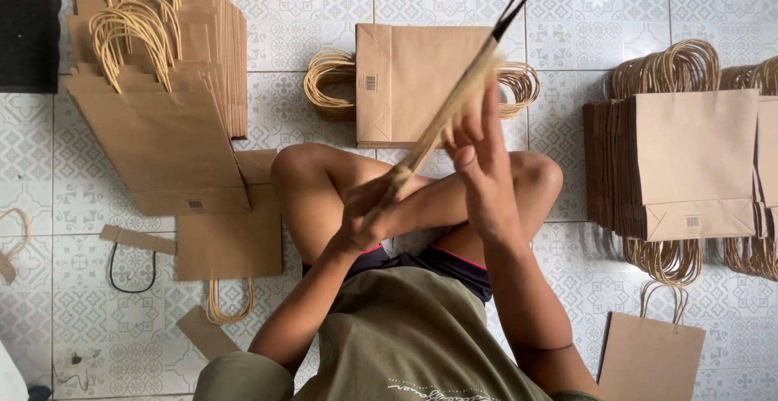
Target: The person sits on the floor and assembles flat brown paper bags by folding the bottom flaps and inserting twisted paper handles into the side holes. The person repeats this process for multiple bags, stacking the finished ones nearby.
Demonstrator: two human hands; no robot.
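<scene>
I sit cross-legged on a patterned tile floor. Both hands hold one flat brown paper bag (454, 101), seen edge-on and slanting up to the right, with dark handle ends at its top. My left hand (369, 206) grips the bag's lower end above my knees. My right hand (478, 158) presses its open fingers against the bag's side, further up. Right behind the bag, a stack of flat brown bags (405, 85) with twisted paper handles lies on the floor.
A tall pile of brown bags (162, 85) lies at the left, and another stack (689, 166) stands at the right. Loose bags (231, 239), a paper strip with a black cord (138, 243) and a single bag (648, 356) lie around my legs.
</scene>
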